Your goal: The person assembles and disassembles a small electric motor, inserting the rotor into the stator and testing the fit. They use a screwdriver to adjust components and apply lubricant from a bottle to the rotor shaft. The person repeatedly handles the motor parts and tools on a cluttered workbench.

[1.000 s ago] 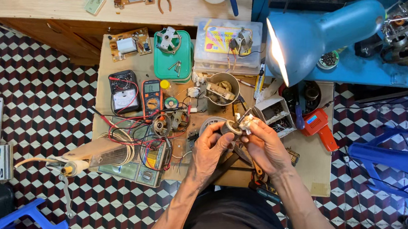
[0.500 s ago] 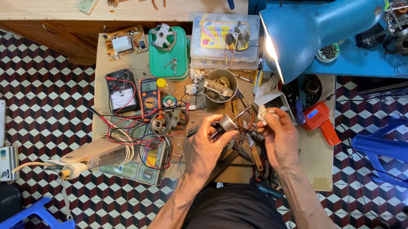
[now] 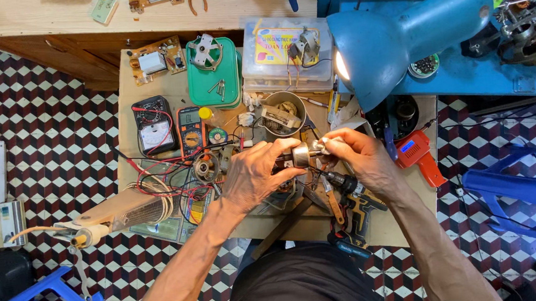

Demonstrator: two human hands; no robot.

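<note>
i saw my left hand [image 3: 254, 176] wrapped around a small metal motor part [image 3: 300, 155] above the cluttered table [image 3: 151, 92], while my right hand [image 3: 363, 159] fingers pinched its end, probably a shaft.

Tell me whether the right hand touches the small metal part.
Touching: the head view shows the right hand closing its fingers around the small metal part's end.
</note>
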